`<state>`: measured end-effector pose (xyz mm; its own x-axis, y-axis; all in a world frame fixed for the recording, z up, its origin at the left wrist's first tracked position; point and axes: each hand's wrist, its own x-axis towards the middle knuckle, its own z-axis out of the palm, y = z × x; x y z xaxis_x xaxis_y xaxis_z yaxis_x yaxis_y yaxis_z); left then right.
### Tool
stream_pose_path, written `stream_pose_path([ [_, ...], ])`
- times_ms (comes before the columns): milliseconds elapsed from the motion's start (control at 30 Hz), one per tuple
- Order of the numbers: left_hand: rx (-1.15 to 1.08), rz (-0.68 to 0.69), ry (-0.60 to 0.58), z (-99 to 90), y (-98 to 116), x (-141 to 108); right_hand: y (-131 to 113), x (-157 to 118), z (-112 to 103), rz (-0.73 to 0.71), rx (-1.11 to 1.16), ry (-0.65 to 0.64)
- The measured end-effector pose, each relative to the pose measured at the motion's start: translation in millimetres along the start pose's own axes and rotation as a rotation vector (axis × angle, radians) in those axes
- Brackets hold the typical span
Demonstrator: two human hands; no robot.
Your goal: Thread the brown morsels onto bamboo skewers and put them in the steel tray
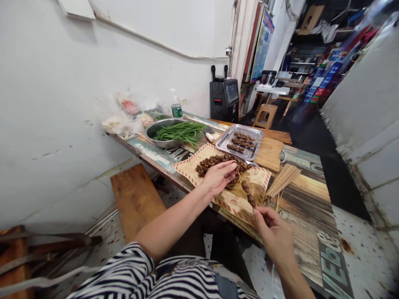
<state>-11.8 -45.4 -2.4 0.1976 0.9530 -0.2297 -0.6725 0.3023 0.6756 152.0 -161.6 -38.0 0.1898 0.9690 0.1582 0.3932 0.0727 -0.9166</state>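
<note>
My right hand pinches the lower end of a thin skewer, just below a brown pupa. A second pupa sits higher on the same skewer, whose bare tip points up toward my left hand. The left fingers are pinched together by that tip, with a small brown piece, apparently another pupa, mostly hidden in them. Beneath the left hand, a heap of glossy brown pupae lies on patterned brown paper. To the right of the paper lies a bundle of bare wooden skewers.
Behind the paper, a metal tray with several filled skewers rests partly on a wooden board. A steel bowl of long green vegetables, a plastic bottle and plastic bags stand by the wall. A wooden bench is at left.
</note>
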Motion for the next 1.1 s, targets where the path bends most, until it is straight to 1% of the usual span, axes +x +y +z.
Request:
stream_pose_path([
  [200,-0.031,-0.011,0.042,3.7,-0.9,-1.4,-1.7,-0.3,-1.2,-0.05,-0.108,0.034],
  [333,-0.069,-0.026,0.085,5.1,-2.1,-1.4,-3.1,-0.5,0.0,-0.045,-0.106,0.037],
  [533,-0.089,-0.059,0.064,4.6,-0.5,0.9,-5.2,2.4,2.6,-0.06,-0.068,0.023],
  [633,-0.06,-0.037,0.081,5.2,0.5,0.3,-7.7,4.4,2.0,-0.139,-0.194,0.057],
  [767,-0.029,-0.009,0.108,7.3,1.0,0.1,-10.5,6.4,3.1,-0.337,-0.426,0.137],
  [833,-0.02,-0.015,0.109,8.5,1.2,0.8,-10.0,6.8,5.5,-0.432,-0.505,0.179],
  [900,-0.011,-0.017,0.111,9.4,1.8,1.5,-8.7,7.1,8.0,-0.494,-0.558,0.203],
  [1000,0.01,-0.016,0.113,9.9,4.3,1.4,-7.6,7.6,9.7,-0.525,-0.579,0.2],
  [1100,0.029,-0.025,0.094,9.3,8.4,-0.2,-9.3,9.0,8.6,-0.462,-0.495,0.144],
])
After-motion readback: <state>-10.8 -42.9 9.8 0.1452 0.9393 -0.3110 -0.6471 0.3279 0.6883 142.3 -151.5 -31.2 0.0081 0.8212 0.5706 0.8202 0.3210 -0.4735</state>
